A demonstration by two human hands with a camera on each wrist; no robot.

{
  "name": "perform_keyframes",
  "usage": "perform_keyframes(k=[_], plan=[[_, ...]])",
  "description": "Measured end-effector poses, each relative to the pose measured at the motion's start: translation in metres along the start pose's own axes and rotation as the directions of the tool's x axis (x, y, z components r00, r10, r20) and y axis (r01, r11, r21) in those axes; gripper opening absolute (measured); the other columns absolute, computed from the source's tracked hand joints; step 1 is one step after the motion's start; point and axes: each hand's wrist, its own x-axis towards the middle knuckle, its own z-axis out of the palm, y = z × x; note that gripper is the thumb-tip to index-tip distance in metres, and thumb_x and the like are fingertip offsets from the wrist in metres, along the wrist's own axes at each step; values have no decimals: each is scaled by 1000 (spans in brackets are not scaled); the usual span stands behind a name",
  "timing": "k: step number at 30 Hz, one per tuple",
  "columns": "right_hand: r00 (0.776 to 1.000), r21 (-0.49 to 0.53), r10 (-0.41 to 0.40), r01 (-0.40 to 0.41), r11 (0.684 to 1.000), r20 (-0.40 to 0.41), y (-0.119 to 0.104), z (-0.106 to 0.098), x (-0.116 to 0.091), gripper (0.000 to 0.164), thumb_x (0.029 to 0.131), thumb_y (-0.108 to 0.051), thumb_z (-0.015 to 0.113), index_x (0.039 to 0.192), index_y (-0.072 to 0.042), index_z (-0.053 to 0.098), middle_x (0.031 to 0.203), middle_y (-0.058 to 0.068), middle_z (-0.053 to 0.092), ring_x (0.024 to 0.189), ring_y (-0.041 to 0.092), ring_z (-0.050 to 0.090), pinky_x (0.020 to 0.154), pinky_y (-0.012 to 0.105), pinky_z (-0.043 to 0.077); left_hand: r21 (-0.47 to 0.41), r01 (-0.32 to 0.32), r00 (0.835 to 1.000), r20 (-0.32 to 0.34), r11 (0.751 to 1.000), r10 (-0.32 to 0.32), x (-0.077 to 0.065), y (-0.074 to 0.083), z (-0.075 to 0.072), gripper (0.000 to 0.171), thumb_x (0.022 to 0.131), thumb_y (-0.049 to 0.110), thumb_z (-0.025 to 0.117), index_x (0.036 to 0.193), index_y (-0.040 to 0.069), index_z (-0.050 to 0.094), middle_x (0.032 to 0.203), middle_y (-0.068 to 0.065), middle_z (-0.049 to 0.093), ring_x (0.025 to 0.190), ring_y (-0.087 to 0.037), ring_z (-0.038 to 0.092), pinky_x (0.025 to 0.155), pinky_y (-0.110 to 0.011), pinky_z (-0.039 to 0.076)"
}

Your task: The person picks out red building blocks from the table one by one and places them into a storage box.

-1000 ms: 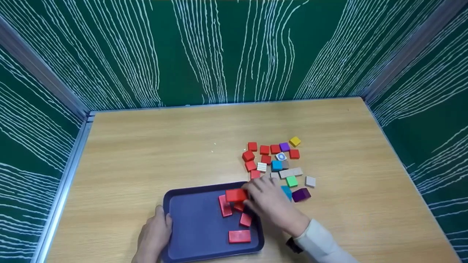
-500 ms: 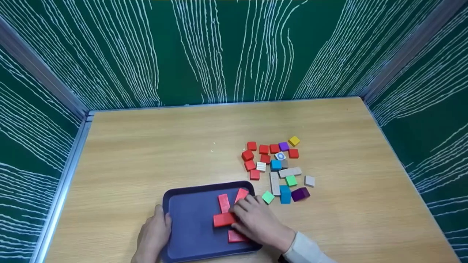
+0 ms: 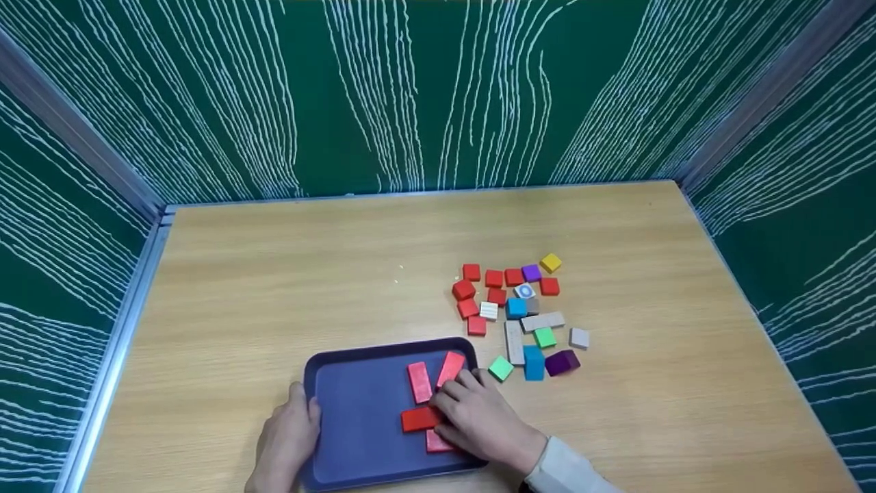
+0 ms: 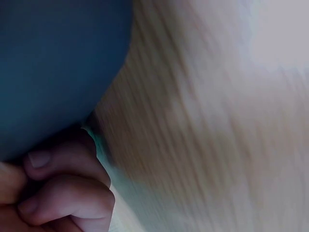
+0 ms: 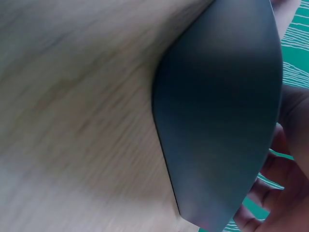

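Red blocks lie in the dark tray [image 3: 356,411]: four show, two long ones [image 3: 419,381] just beyond the right hand [image 3: 479,421], one flat bar [image 3: 419,418] at its fingertips, one [image 3: 438,443] partly under its palm. The fingers rest curled on that bar; whether they pinch it I cannot tell. The left hand [image 3: 284,445] grips the tray's near-left rim [image 4: 91,121], thumb on top. The blocks look like painted wood, so probably light, stiff and smooth; taking the long sides between thumb and fingers should suit them. Beyond the right hand, on the table [image 3: 274,287], sit seven more small red blocks [image 3: 494,279] among other colours: two purple, two blue, two green, one yellow.
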Motion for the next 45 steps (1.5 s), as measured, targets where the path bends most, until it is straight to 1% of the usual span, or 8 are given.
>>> perform_keyframes(k=[10, 17, 20, 24, 28, 35, 39, 45], plan=[[1000, 8, -13, 13, 1000, -21, 4, -2, 3, 33, 95, -40, 70, 116, -15, 72, 108, 1, 66, 96, 22, 51, 80, 44, 43, -3, -9, 1000, -17, 1000, 9, 0, 0, 1, 18, 105, 13, 41, 113, -2, 46, 67, -6, 53, 52, -19, 54, 47, -33, 42], [995, 107, 40, -30, 994, -95, 19, -18, 6, 32, 95, -36, 70, 119, -16, 71, 111, 1, 66, 101, 21, 53, 86, 49, 44, -2, 3, 1000, -9, 1000, -3, 2, 0, 1, 20, 105, 14, 41, 115, -3, 46, 67, -6, 53, 52, -19, 53, 46, -33, 42], [984, 117, 85, -67, 991, -159, 32, -25, 7, 30, 93, -33, 74, 117, -16, 71, 111, 1, 66, 102, 22, 53, 88, 50, 43, -7, 14, 1000, 1, 1000, -14, 2, -1, 0, 21, 106, 14, 40, 115, -4, 45, 68, -6, 53, 52, -19, 54, 46, -33, 42], [958, 79, 146, -130, 988, -245, 52, -32, 8, 32, 89, -29, 78, 116, -14, 71, 110, 4, 67, 101, 25, 54, 87, 52, 43, -9, 23, 1000, 15, 1000, -23, 3, -1, 0, 22, 106, 15, 40, 116, -4, 45, 68, -7, 53, 52, -19, 54, 47, -33, 42], [933, 46, 216, -211, 976, -288, 73, -35, 8, 35, 86, -26, 81, 117, -12, 71, 111, 7, 67, 102, 28, 56, 86, 54, 44, -12, 30, 999, 21, 999, -30, 2, -1, 1, 22, 106, 15, 40, 117, -4, 45, 68, -7, 53, 53, -19, 54, 47, -33, 42], [912, 57, 326, -322, 945, -249, 97, -31, 10, 39, 86, -26, 82, 120, -12, 69, 115, 7, 66, 107, 29, 56, 93, 57, 42, 3, 14, 1000, 9, 1000, -14, 1, -1, 1, 19, 106, 15, 41, 113, -2, 45, 68, -6, 52, 53, -20, 53, 47, -34, 40], [916, 23, 334, -337, 941, -220, 102, -25, 14, 38, 90, -29, 77, 122, -12, 69, 110, 9, 64, 103, 31, 55, 93, 57, 41, -13, 21, 1000, 19, 1000, -20, 1, 0, 1, 21, 106, 15, 40, 114, -3, 45, 68, -6, 53, 52, -19, 55, 46, -33, 44], [919, 9, 353, -357, 934, -174, 103, -17, 20, 37, 91, -27, 75, 125, -12, 68, 108, 10, 62, 101, 31, 55, 99, 63, 36, -40, 33, 999, 37, 999, -32, 1, 0, 0, 21, 107, 16, 39, 115, -3, 45, 69, -7, 54, 52, -19, 57, 46, -34, 46]])
